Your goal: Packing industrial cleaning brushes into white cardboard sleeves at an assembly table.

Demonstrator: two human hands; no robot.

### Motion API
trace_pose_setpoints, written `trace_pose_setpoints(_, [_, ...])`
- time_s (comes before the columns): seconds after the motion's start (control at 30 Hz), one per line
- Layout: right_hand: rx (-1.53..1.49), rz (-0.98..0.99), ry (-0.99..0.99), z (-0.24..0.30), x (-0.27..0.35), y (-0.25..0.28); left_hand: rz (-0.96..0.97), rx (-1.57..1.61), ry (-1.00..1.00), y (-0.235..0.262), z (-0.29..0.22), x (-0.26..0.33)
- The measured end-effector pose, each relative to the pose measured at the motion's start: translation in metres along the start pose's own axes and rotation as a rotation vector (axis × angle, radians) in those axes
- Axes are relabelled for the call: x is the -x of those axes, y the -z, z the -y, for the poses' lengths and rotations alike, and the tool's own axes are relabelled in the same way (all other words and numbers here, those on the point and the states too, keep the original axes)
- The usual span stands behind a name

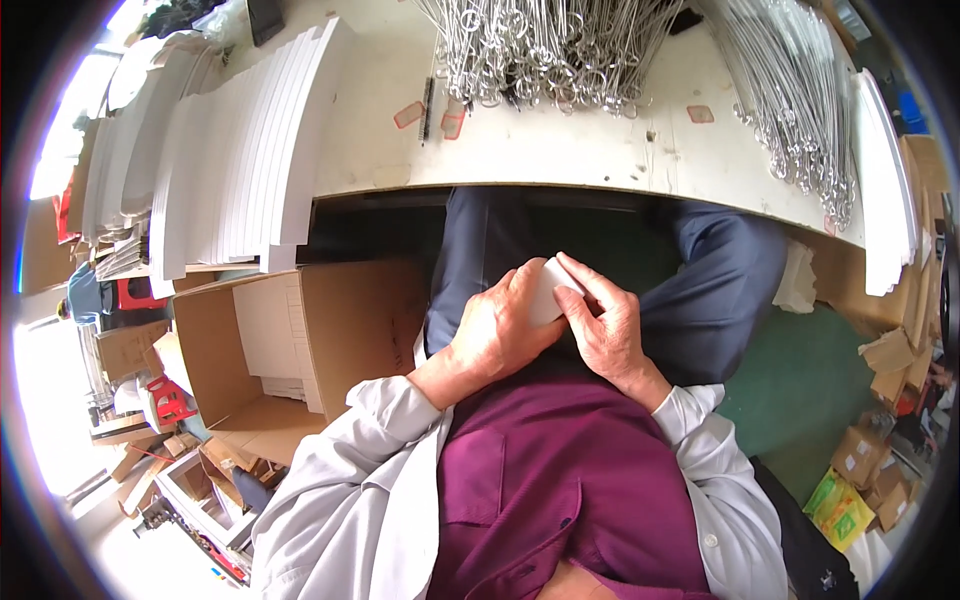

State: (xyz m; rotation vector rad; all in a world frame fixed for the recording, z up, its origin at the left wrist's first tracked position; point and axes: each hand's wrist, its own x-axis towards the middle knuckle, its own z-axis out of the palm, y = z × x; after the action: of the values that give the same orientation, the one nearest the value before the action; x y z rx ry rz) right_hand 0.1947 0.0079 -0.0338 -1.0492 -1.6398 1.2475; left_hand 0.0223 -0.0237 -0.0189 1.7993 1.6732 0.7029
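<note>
Below workbench (560, 165), white box (548, 290) half-hidden between left hand (497, 328) and right hand (605, 330)

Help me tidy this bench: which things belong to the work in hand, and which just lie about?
In hand: small white piece, held by left hand and right hand.

Lying about: stacked white sheets, metal wire rings, open cardboard box.

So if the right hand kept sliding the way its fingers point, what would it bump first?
Probably the left hand: the right hand points up-left across the white card that both hold, though depth is hard to judge.
</note>
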Motion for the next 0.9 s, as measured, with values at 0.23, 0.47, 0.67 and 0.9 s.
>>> trace_pose_setpoints(0.23, [0.136, -0.114, 0.097, 0.020, -0.044, 0.025, -0.089, -0.084, -0.005, 0.068, 0.008, -0.001])
trace_pose_setpoints(0.47, [0.684, -0.374, 0.459, 0.015, -0.107, 0.073, -0.466, -0.360, 0.086, 0.167, 0.053, -0.091])
trace_pose_setpoints(0.67, [0.812, -0.419, 0.481, -0.008, -0.120, 0.078, -0.390, -0.605, 0.248, 0.198, 0.081, -0.178])
trace_pose_setpoints(0.9, [0.810, -0.433, 0.518, -0.011, -0.122, 0.076, -0.376, -0.609, 0.089, 0.189, 0.055, -0.196])
